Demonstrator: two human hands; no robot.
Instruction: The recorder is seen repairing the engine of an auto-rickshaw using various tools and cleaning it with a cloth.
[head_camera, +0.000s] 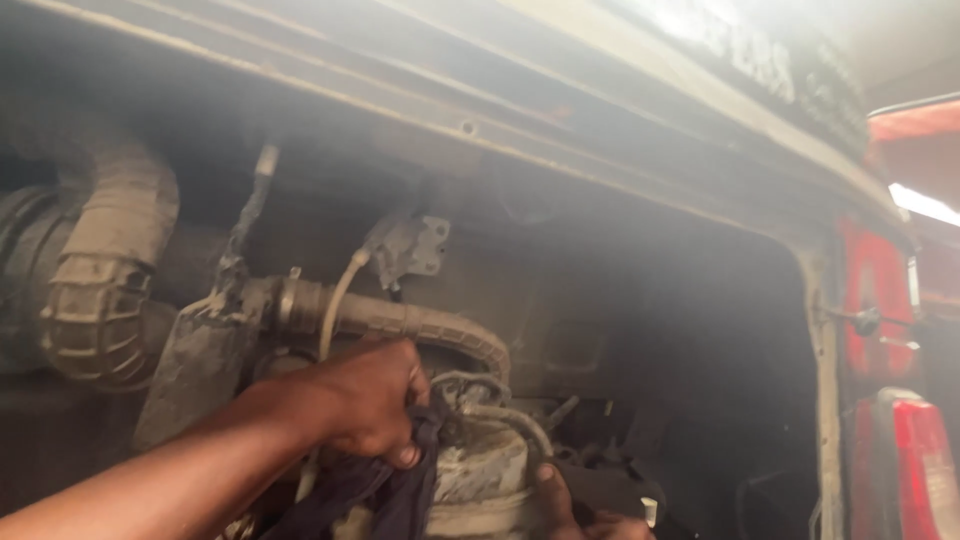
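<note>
Closest to the camera is the left hand (365, 400), coming in from the lower left on a long forearm, clenched around a dark blue rag (385, 485) and pressing it against the side of a dusty grey canister (480, 475). That canister sits low in the middle of the engine bay, roughly cylinder shaped, caked in pale grime with darker patches, and a couple of thin hoses (500, 400) loop over its top. Right hand (565, 505) is down at the bottom edge, only partly in frame, thumb and fingers against the canister's right side near its base, so it looks like it's gripping the thing but I can't tell how tight.

Behind the left hand a ribbed rubber hose (420, 325) runs across, joined with a metal clamp. Far left there's a fat corrugated intake duct (105, 270). A small grey bracket (410, 245) hangs above. Red tail light (920, 460) shows at the right edge. Whole view is hazy.
</note>
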